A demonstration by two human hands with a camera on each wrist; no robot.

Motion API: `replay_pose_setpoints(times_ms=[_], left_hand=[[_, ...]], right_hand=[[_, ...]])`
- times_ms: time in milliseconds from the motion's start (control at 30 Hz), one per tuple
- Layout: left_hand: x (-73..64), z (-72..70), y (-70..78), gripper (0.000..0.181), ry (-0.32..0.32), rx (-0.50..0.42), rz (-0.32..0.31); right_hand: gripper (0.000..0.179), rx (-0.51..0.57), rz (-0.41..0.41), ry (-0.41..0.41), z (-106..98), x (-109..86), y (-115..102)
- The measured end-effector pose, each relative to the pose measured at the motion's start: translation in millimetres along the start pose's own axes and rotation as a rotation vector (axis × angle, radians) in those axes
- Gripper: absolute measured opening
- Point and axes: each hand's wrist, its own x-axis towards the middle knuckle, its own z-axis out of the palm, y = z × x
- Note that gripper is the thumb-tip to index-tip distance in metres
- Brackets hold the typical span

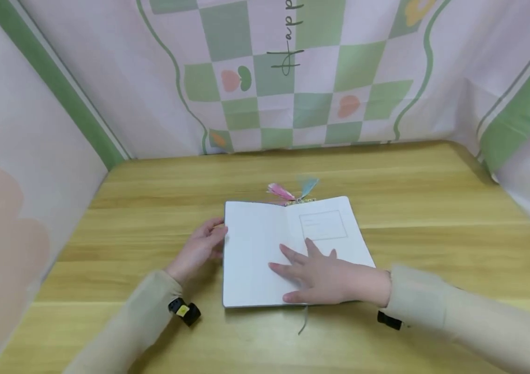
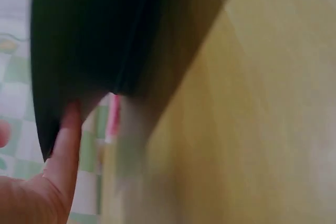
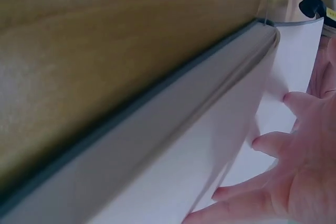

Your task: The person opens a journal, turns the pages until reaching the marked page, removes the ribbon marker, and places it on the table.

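Note:
An open notebook (image 1: 255, 254) with white pages lies on the table, a printed rectangle on its right page. My left hand (image 1: 201, 246) holds the left cover's outer edge, thumb on the page side and fingers beneath. In the left wrist view the dark green cover (image 2: 84, 40) stands raised off the table, with a finger against its underside. Fingers spread, my right hand (image 1: 325, 275) rests across the pages near the middle fold. The right wrist view shows its fingertips touching the paper beside the thick page block (image 3: 210, 124).
Pink (image 1: 281, 191) and blue tassels (image 1: 309, 187) stick out past the notebook's top edge. A thin grey ribbon (image 1: 303, 319) hangs from the bottom. The wooden table (image 1: 152, 202) meets a green-and-white checked cloth (image 1: 274, 78) at the back.

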Motion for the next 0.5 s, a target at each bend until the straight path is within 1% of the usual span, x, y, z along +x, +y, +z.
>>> replay_pose_setpoints(times_ms=[133,200,267,367,500], left_hand=[[11.2,-3.0,-8.1,0.053,0.004,0.049,-0.083],[17.4,-3.8,-11.8,0.054,0.001,0.084,-0.124],[22.4,-4.3,-14.5,0.053,-0.009,0.127,-0.153],[28.8,-5.4,-17.1,0.048,-0.031,0.144,-0.184],[34.5,-8.1,-17.9,0.041,-0.069,0.124,-0.201]], right_hand=[[0.067,-0.078,-0.007,-0.002,2,2.8,-4],[0.067,-0.083,-0.008,-0.009,2,2.9,-4],[0.067,-0.066,-0.008,-0.015,-1,2.7,-1],[0.071,-0.068,-0.019,0.004,-8,3.2,13],[0.080,-0.111,-0.008,0.059,-18,6.3,42]])
